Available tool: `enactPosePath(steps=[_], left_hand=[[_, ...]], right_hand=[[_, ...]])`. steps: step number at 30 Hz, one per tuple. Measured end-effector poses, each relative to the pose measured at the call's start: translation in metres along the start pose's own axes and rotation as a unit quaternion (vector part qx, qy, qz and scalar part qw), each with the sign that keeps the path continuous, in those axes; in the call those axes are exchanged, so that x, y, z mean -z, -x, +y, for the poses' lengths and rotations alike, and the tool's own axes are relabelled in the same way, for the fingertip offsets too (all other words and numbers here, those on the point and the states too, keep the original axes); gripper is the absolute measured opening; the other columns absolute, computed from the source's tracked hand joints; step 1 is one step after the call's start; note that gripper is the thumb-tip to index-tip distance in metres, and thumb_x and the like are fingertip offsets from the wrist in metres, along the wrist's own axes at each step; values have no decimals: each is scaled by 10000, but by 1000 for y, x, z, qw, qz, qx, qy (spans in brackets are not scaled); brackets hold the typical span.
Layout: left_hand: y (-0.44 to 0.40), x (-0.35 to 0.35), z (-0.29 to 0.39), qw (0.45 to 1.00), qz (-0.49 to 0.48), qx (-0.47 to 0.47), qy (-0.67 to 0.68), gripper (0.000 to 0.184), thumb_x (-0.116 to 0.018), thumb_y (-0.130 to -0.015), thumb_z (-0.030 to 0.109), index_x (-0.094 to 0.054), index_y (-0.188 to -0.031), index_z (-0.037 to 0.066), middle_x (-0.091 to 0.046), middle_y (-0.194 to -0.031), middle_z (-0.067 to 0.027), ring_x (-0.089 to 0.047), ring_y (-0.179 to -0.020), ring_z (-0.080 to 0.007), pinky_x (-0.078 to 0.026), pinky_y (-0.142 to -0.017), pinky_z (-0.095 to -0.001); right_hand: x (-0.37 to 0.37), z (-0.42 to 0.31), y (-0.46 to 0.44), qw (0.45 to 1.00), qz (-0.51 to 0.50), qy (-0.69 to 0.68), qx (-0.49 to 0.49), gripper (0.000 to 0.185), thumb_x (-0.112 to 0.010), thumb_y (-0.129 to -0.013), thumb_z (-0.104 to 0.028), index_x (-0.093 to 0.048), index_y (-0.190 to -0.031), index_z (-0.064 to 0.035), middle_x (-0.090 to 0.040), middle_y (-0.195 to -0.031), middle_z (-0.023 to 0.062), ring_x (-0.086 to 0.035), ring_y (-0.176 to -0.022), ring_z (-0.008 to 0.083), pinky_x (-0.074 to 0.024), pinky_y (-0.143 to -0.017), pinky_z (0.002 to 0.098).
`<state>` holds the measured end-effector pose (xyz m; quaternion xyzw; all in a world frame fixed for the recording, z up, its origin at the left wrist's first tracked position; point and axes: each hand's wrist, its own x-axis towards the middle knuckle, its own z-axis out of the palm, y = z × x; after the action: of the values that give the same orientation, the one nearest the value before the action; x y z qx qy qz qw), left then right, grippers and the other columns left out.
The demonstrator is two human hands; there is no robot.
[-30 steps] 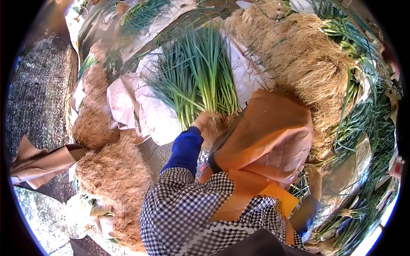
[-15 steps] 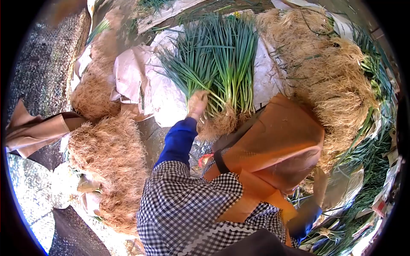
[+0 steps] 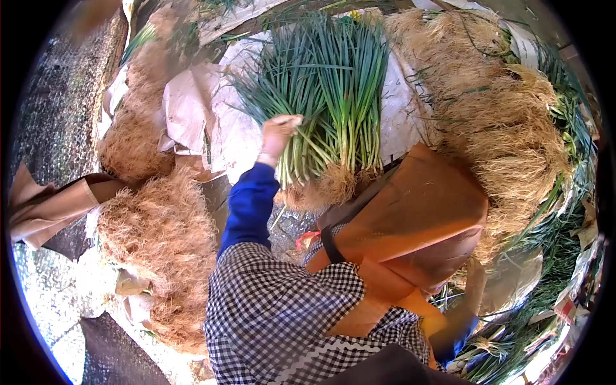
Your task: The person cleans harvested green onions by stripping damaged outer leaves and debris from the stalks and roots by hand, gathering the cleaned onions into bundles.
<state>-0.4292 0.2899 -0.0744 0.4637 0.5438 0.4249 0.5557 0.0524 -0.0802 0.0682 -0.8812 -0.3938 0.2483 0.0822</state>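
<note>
1. Leafy green onion-like stalks [image 3: 351, 122] with stringy tan roots [image 3: 335, 184], lying on a crumpled whitish sheet [image 3: 399, 112].
2. Bare left hand [image 3: 280, 133] is over their left side, can't tell if it's gripping; right hand's hidden.
3. Smooth orange-brown apron [image 3: 410, 215] right by the roots.

A produce work area: long green leafy stalks [image 3: 350, 96] lie on creased white sheeting [image 3: 401, 115] between heaps of shaggy tan roots [image 3: 494, 122].

Left arm [image 3: 249, 202] extended forward, left hand [image 3: 279, 133] with back uppermost, fingers [image 3: 293, 120] close together and pointing inward.
</note>
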Motion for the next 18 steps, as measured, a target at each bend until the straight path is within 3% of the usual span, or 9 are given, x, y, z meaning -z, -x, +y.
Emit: enactPosePath(steps=[3,5,7,8,9,11,13,14,18], left_hand=[[34,44,18,994,39,-76,69,147,-642,-799,125,-667,-915,38,-660,-830,-61,-570,-642,-89,-477,-596,-211],[62,48,28,998,46,-36,38,139,-605,-822,99,-659,-925,23,-660,-834,-64,-571,-642,-90,-481,-600,-219],[72,44,-17,994,61,89,17,150,-614,-803,91,-657,-932,27,-664,-876,-47,-584,-664,-88,-493,-626,-218],[72,36,-38,992,69,80,-73,156,-646,-795,133,-662,-910,28,-654,-778,-48,-574,-612,-82,-463,-543,-204],[72,31,-69,992,32,119,12,184,-649,-781,110,-655,-934,9,-652,-764,-56,-574,-600,-93,-470,-532,-209],[70,5,-84,983,34,120,-131,306,-684,-745,167,-639,-1014,29,-663,-827,-93,-614,-641,-164,-497,-594,-276],[60,-11,-104,888,25,-6,-460,368,-709,-712,238,-633,-1032,72,-654,-862,-140,-631,-732,-254,-497,-673,-346],[53,-11,-117,879,10,7,-477,406,-718,-688,291,-628,-1027,87,-637,-865,-170,-614,-810,-313,-481,-729,-386],[37,-1,-126,888,-46,132,-437,370,-681,-722,334,-636,-983,75,-640,-877,-160,-615,-806,-308,-483,-723,-381]], right_hand=[[-7,1,-7,999,-14,-37,6,305,-489,-878,-199,-560,-1044,47,-601,-964,208,-566,-879,305,-433,-796,346],[-11,11,-12,997,-33,18,70,316,-464,-884,-204,-553,-1045,53,-590,-970,226,-557,-877,336,-430,-791,363],[-17,15,-17,999,-40,15,17,319,-449,-887,-210,-552,-1037,53,-585,-973,238,-555,-883,346,-426,-787,373],[-20,22,-19,999,-42,-10,31,315,-447,-888,-209,-552,-1033,51,-585,-976,238,-556,-888,347,-426,-785,375],[-23,28,-20,997,-44,-35,43,311,-446,-889,-207,-552,-1030,49,-585,-980,238,-557,-893,348,-425,-784,377],[-21,30,-16,998,-50,-16,42,310,-440,-891,-202,-552,-1049,40,-584,-992,237,-558,-899,345,-428,-791,373],[-14,21,-5,999,-40,34,6,317,-437,-892,-198,-548,-1065,43,-587,-1002,231,-559,-907,340,-430,-804,365],[-12,22,-4,998,-38,22,36,328,-437,-893,-197,-543,-1080,50,-589,-1012,230,-559,-917,338,-430,-816,357],[-9,11,6,994,-65,-82,-29,349,-446,-894,-217,-547,-1074,64,-578,-1041,245,-555,-946,339,-424,-834,346]])
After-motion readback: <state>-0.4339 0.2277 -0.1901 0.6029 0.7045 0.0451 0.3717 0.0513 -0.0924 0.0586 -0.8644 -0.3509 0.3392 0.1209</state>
